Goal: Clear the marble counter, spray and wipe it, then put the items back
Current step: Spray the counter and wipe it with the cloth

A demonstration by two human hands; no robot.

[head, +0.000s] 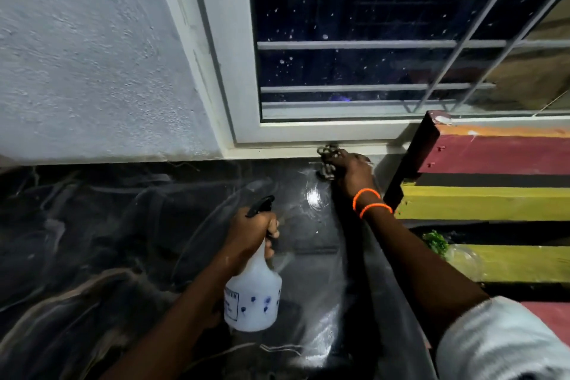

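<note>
The dark marble counter with pale veins fills the lower left and looks wet and streaked near its right end. My left hand grips the neck of a white spray bottle with a black trigger, held upright above the counter. My right hand, with orange bands at the wrist, presses a crumpled grey cloth onto the counter's far right corner, under the window sill.
A textured grey wall backs the counter. A white-framed window with bars stands behind. To the right lies a striped wooden rack in red, yellow and black, with green leaves between slats.
</note>
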